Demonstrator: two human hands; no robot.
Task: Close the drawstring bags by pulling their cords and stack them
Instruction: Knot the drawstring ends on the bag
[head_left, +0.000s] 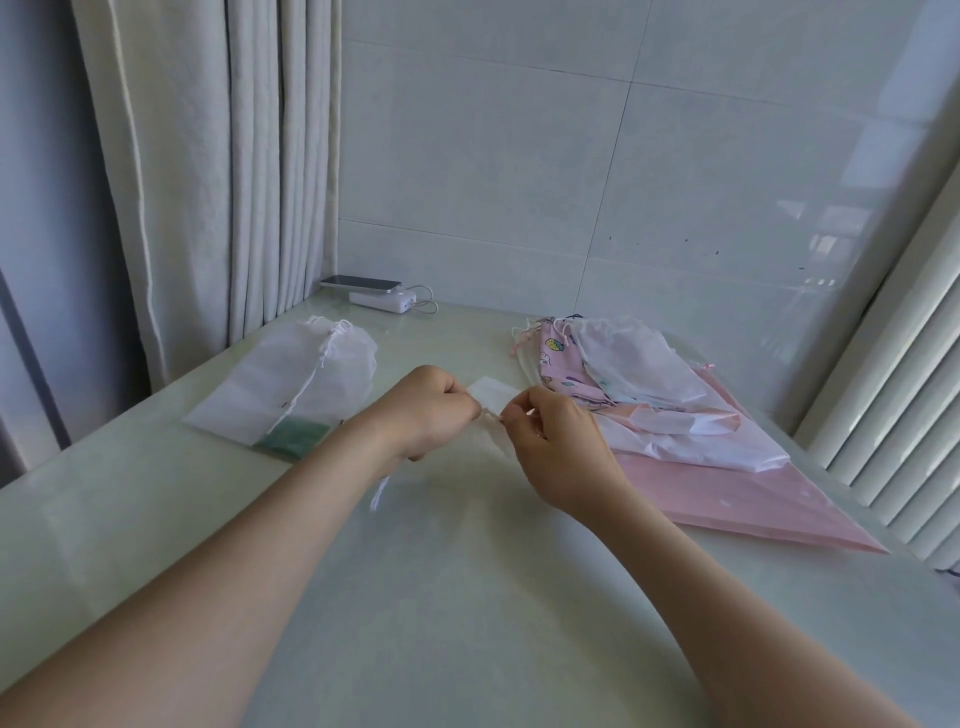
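Note:
A small white drawstring bag (492, 397) lies on the pale table (467, 597) between my hands. My left hand (428, 413) is curled and grips the bag's neck or cord; a white cord end (379, 493) hangs below that wrist. My right hand (556, 447) pinches the bag's other side with thumb and forefinger. To the left lies a stack of closed white mesh bags (306, 384) with a small green bag (293, 438) at its near edge. To the right is a loose pile of white and pink printed bags (639, 400).
A phone (361, 283) rests on a white power bank (383, 301) with a cable at the back left corner. Curtains (208, 171) hang on the left, a tiled wall stands behind, and a ribbed white surface (904, 415) borders the table's right edge.

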